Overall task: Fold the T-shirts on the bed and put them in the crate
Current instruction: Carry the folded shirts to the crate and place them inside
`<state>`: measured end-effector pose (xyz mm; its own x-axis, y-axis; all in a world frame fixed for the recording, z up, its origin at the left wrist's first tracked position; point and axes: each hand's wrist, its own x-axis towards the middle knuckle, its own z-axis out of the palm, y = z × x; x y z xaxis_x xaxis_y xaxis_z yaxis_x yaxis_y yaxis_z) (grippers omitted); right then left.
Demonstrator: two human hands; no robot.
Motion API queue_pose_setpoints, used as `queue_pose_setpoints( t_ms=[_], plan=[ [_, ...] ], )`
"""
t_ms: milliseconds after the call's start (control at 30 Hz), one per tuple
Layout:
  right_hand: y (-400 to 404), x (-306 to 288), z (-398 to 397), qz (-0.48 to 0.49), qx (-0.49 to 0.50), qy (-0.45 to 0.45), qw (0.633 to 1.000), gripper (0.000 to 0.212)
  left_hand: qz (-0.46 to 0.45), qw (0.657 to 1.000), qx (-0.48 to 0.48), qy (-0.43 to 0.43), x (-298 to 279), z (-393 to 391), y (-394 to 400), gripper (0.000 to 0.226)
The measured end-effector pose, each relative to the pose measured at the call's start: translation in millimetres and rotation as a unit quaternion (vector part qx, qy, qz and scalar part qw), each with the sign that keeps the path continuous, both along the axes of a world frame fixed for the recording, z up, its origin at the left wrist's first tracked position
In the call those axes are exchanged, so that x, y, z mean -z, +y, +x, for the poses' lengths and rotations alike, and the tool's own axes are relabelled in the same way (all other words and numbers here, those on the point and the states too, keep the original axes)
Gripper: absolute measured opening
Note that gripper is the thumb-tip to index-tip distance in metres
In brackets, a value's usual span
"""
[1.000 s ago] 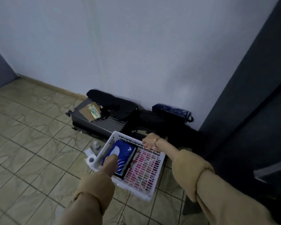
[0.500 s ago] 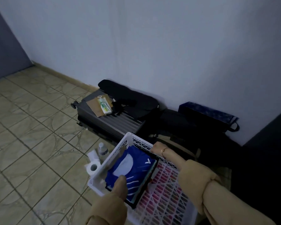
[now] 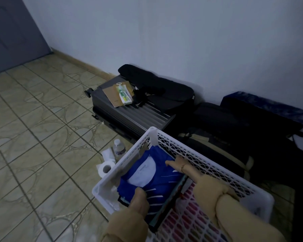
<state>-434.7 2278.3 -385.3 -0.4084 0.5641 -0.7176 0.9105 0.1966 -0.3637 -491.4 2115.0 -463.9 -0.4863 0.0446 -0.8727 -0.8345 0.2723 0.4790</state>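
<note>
Fingers [image 3: 171, 163] of the right hand [image 3: 179, 165] lie fairly straight and together on the far edge of the folded blue T-shirt [image 3: 154, 179], pressing rather than pinching, as far as the dim view shows; the left hand [image 3: 138, 199] has its thumb on top of the near edge with the other fingers hidden beneath, so it seems to pinch the cloth, though I cannot tell for certain; the shirt lies inside the white crate [image 3: 208, 165], on its left side, on top of what looks like another dark folded garment; the crate stands on the tiled floor [image 3: 33, 154] beside a grey suitcase [image 3: 129, 117]; judging by this, at least one shirt is folded and stowed and needs only settling flat; the bed is out of view, so how many shirts remain I cannot say.
</note>
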Motion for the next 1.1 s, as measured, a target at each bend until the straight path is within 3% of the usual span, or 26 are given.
queue_pose_setpoints(
  t_ms=[67, 167, 233, 433, 500, 567, 600, 700, 833, 1100],
  plan=[
    [2, 3, -1, 0.007, -0.026, -0.020, 0.999, 0.083, 0.007, 1.000, -0.013, 0.017, -4, 2, 2, 0.030],
    [3, 11, -5, 0.002, -0.057, -0.037, 0.998, 0.102, -0.006, 0.999, -0.031, 0.006, 25, -2, -2, 0.046],
    [0, 12, -3, -0.007, -0.060, -0.025, 0.998, 0.100, -0.003, 1.000, -0.019, 0.007, 78, -9, -1, 0.055],
    [-13, 15, 11, 0.022, -0.036, 0.001, 0.999, 0.091, -0.068, 0.997, -0.004, -0.030, 115, -14, 3, 0.075],
    [-16, 17, 18, 0.006, -0.014, 0.003, 1.000, 0.092, -0.075, 0.997, -0.005, -0.026, 48, 2, -1, 0.066],
    [-14, 15, 23, -0.027, 0.016, 0.009, 0.999, 0.084, -0.026, 0.999, -0.015, -0.019, -40, 17, -4, 0.030],
    [-12, 14, 26, -0.059, 0.032, 0.011, 0.998, 0.078, -0.005, 1.000, -0.023, -0.020, -63, 24, -5, 0.024],
    [-6, 8, 35, -0.168, 0.073, 0.035, 0.982, 0.077, 0.002, 1.000, -0.009, -0.020, -82, 28, -5, 0.030],
    [-2, -25, 43, -0.240, 0.116, 0.082, 0.960, 0.040, 0.017, 1.000, 0.002, -0.018, -108, 28, -3, 0.032],
    [13, -133, 39, -0.288, 0.154, 0.150, 0.933, 0.058, 0.082, 0.995, 0.012, 0.055, -198, 8, 6, 0.033]
  ],
)
